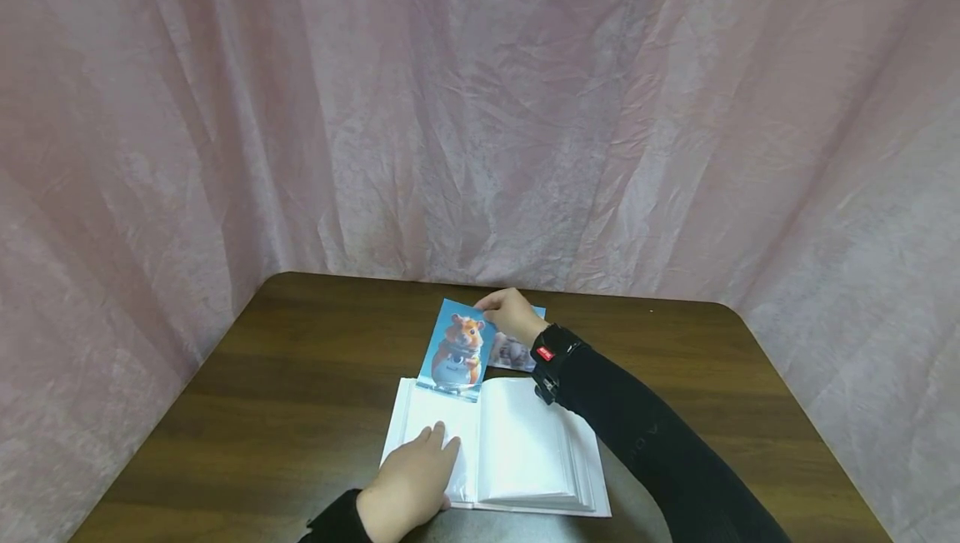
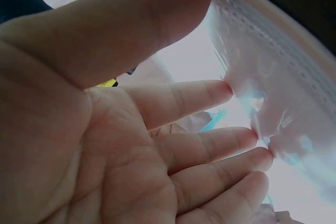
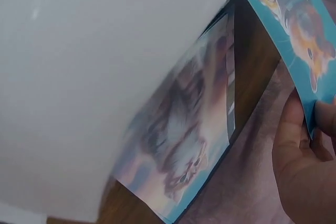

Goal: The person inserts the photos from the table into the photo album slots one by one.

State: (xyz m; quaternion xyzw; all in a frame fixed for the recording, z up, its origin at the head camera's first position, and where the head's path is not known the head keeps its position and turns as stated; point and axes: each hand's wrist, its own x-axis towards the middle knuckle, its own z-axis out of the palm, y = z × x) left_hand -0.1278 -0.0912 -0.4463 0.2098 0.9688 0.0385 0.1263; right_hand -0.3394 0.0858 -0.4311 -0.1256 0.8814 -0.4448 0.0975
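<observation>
At lower center, we see the left grip (image 1: 411, 478), fingers extended, on the open album (image 1: 521, 443), likely steadying it; beyond, the right grip (image 1: 513, 315) pinches the hamster card (image 1: 454, 353) near its upper-right corner, apparently to position its lower edge over the left page (image 1: 467, 418).

The table (image 1: 262, 376) looks like wood, smooth and faintly shiny, with visible grain. At twelve o'clock, the curtain (image 1: 465, 110) is velvety cloth, crinkled, with a soft sheen. The album (image 1: 522, 443) has smooth white pages; its pocket (image 2: 294, 87), at three o'clock in the left wrist view, is clear, glossy plastic. At the album's eleven o'clock, the hamster card (image 1: 456, 351) looks like smooth paper. At three o'clock, the sleeve (image 1: 645, 410) is matt black cloth.
</observation>
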